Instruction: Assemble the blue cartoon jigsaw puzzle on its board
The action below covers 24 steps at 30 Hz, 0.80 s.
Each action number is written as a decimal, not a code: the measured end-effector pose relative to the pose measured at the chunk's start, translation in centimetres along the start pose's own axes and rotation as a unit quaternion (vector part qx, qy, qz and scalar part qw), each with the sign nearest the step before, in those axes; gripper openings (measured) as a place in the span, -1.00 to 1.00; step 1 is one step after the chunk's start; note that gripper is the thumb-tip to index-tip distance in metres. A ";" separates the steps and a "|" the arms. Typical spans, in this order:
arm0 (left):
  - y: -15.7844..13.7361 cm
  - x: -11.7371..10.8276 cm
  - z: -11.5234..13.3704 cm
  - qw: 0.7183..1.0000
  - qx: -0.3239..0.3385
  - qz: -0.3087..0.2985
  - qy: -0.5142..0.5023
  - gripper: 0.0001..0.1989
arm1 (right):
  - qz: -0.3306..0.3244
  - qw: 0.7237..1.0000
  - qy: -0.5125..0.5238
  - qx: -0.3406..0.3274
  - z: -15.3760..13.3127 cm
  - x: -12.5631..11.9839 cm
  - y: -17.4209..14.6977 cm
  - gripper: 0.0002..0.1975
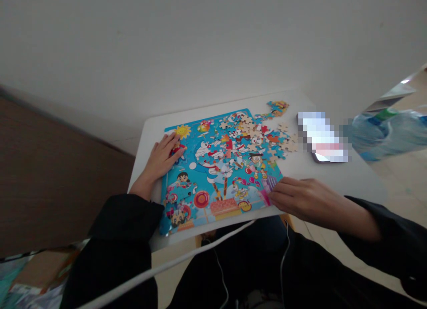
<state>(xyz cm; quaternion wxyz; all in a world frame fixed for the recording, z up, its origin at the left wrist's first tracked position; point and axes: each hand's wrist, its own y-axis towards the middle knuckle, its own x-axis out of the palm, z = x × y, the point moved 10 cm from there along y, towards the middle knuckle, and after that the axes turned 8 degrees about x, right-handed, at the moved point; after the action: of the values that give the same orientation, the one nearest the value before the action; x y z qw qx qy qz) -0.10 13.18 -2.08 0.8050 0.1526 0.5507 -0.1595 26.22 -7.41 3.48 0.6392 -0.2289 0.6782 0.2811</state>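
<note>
A colourful jigsaw puzzle board (220, 166) fills the middle of the small white table (333, 175), its near edge overhanging the table's front edge. Bare tabletop shows right of the board, up to a phone (322, 137) near the far right corner. Loose puzzle pieces (267, 137) lie heaped over the board's far right corner. The left hand (163, 157) lies flat, fingers spread, on the board's left edge, gripping nothing. The right hand (300, 200) rests at the board's near right corner, fingertips pressed to it; whether they pinch a piece I cannot tell.

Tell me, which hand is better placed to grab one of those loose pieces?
Probably the right hand: it lies on the same side as the loose pieces, at the puzzle corner. The left hand rests flat on the far edge.
</note>
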 end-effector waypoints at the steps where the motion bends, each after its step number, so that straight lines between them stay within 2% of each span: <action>1: 0.0 0.0 0.0 1.000 0.001 0.001 -0.001 -0.28 | -0.008 1.000 0.009 -0.005 0.2 -0.2 0.1 -0.81; 4: 0.0 -0.1 0.0 1.000 0.004 0.007 -0.004 -0.29 | -0.005 0.999 0.041 0.007 2.3 -2.0 1.0 -0.70; 8: 0.0 0.0 -0.2 1.000 0.003 0.010 -0.007 -0.31 | 0.019 0.990 0.025 0.138 9.0 -4.5 3.6 -0.59; 10: 0.0 0.0 -0.2 1.000 0.003 0.010 -0.006 -0.30 | -0.004 0.980 -0.008 0.200 12.1 -4.2 5.1 -0.58; 12: 0.0 0.1 -0.3 1.000 0.004 0.009 0.001 -0.27 | -0.036 0.973 -0.014 0.227 13.9 -3.1 6.6 -0.57; 17: 0.0 0.1 -0.1 1.000 0.010 -0.002 0.014 -0.29 | -0.083 0.969 0.007 0.230 14.8 0.5 8.4 -0.52; 24: 0.0 0.1 0.1 1.000 0.010 -0.006 0.005 -0.28 | -0.052 0.976 0.076 0.199 15.8 1.5 8.1 -0.58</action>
<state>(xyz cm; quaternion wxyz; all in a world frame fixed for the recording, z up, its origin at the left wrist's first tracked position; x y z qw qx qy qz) 0.04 13.08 -2.13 0.7994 0.1583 0.5543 -0.1692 32.35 9.34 2.36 0.6321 -0.1529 0.7545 0.0882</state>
